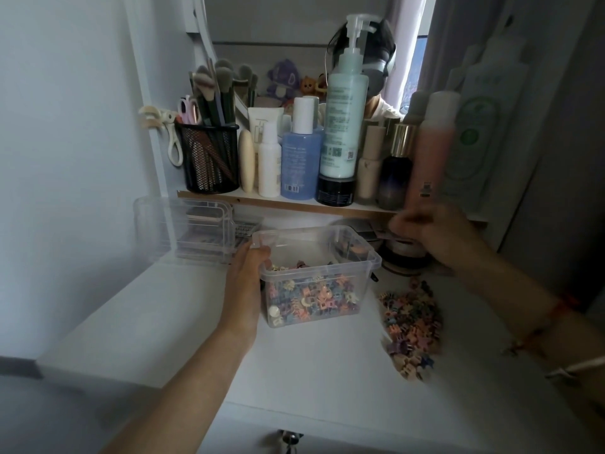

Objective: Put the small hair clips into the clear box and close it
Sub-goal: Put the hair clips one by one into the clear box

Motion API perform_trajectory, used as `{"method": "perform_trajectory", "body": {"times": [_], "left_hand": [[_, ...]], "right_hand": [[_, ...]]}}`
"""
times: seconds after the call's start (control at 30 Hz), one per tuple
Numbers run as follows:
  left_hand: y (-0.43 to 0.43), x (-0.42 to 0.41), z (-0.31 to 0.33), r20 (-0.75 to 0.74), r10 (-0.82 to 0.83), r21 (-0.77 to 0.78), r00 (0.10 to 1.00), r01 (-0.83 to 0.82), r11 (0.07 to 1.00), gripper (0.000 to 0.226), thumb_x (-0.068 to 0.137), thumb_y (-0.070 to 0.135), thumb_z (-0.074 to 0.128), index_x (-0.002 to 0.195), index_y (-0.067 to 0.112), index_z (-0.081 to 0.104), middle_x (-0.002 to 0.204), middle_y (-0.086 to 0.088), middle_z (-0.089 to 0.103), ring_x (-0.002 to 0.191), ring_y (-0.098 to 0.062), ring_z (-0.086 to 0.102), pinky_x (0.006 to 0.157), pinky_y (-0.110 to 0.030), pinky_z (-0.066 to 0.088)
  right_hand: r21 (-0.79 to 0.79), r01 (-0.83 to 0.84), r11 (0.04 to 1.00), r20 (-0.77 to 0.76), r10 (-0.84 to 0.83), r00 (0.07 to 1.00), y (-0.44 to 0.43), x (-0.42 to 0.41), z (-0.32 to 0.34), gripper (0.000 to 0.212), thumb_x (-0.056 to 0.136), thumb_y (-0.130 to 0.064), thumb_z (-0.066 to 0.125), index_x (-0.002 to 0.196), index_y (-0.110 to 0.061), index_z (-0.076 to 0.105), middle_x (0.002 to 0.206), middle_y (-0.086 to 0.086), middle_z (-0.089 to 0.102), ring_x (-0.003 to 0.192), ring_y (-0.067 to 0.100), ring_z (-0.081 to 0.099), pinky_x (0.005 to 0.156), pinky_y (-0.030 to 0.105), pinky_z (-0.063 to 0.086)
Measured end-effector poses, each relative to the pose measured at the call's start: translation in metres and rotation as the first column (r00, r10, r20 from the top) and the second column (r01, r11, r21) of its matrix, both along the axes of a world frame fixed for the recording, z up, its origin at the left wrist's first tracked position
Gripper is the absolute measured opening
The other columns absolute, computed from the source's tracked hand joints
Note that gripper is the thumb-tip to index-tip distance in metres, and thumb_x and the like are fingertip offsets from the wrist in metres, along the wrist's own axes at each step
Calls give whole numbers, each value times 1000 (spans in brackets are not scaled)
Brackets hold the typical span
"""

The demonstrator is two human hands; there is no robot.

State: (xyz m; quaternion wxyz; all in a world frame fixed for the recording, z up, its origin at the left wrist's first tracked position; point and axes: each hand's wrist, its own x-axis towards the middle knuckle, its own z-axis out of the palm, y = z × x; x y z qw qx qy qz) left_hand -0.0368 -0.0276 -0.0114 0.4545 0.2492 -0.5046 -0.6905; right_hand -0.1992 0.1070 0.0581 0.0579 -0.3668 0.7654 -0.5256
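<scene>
Forward, left hand (247, 280) on clear box (327, 272) rim.

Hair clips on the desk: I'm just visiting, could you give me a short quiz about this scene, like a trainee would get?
1. True or false: the clear box has its lid on.
2. The loose pile of hair clips lies where? A) left of the box B) right of the box C) on the shelf
3. Which hand grips the box's rim?
Key: 1 false; 2 B; 3 the left hand.
</scene>
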Motion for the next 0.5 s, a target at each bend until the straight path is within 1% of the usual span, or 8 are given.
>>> {"method": "perform_trajectory", "body": {"times": [0.1,0.17,0.23,0.27,0.3,0.37,0.4,0.5], "left_hand": [[0,-1,0,5,-1,-24,1000,1,1000,17,91,17,43,88,23,59,85,-1,54,71,-10,53,47,-7,44],[1,-1,0,7,-9,-29,1000,9,1000,18,92,18,42,86,24,58,87,-1,55,72,-10,53,54,-14,46],[1,0,0,6,-15,-29,1000,16,999,19,92,18,41,86,25,58,90,-2,54,73,-9,53,62,-21,43],[1,0,0,3,-17,-28,1000,17,999,19,92,18,41,86,25,58,91,-2,54,73,-9,53,64,-22,41],[1,0,1,1,-19,-27,1000,19,999,20,92,17,40,85,25,57,91,-2,53,73,-9,52,64,-22,41],[2,0,1,1,-21,-28,1000,21,999,19,92,17,40,85,23,57,89,-2,54,71,-8,53,62,-21,43],[2,0,0,1,-20,-28,1000,20,999,20,92,17,40,85,24,57,87,0,56,70,-7,54,59,-19,45],[1,0,0,8,-22,-29,1000,22,999,19,92,18,41,87,23,59,86,2,58,70,-7,55,59,-18,46]], "right_hand": [[-49,-142,989,-8,142,990,-4,13,13,15,84,-7,60,95,1,66,81,14,59,60,11,51,49,10,41],[21,-82,996,-111,84,990,-4,8,10,12,84,-8,62,93,-3,68,81,9,63,59,3,55,50,3,41],[189,21,982,-241,26,970,0,-2,-2,11,83,-9,63,91,-9,70,94,8,69,74,7,59,63,11,45],[320,40,946,-292,58,955,2,-7,-10,14,83,-9,63,94,-10,71,103,7,69,85,12,61,73,17,46],[463,39,886,-326,128,937,4,-9,-18,18,83,-9,62,99,-10,71,110,5,68,95,15,61,80,21,45],[657,22,753,-335,266,904,4,-9,-33,24,85,-9,58,107,-11,68,116,2,66,104,14,60,84,18,42],[694,14,720,-330,300,895,3,-8,-38,25,85,-9,57,107,-11,69,115,1,67,103,12,60,83,17,41],[688,24,726,-340,292,894,1,-9,-41,24,84,-6,57,101,-13,71,111,0,69,99,11,62,81,17,42]]}}
